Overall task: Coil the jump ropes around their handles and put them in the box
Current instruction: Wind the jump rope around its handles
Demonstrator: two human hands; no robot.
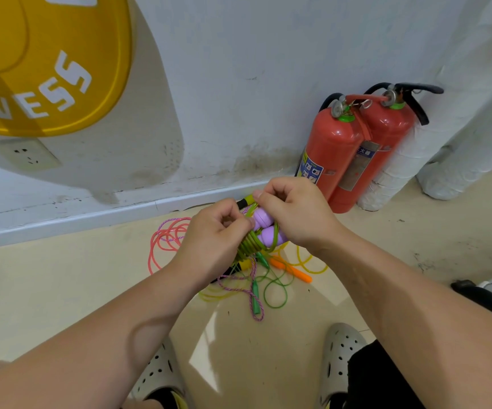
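Two purple handles point(264, 228) lie side by side with a yellow-green rope point(249, 246) coiled tightly around them. My left hand point(212, 237) grips the coiled end of this bundle. My right hand point(293, 211) holds the other end, its fingers curled over the handles and the rope. Below the bundle, loose jump ropes lie tangled on the floor: a pink rope point(165, 240), a green rope point(274, 293) with green handles, a yellow rope with orange handles point(292, 270) and a braided pink-purple rope point(250, 290). No box is in view.
Two red fire extinguishers point(354, 146) stand against the white wall at the right, beside white wrapped pipes point(401, 169). A yellow sign point(46, 63) and a socket point(29, 154) are on the wall at left. My grey perforated shoes point(339, 361) are at the bottom.
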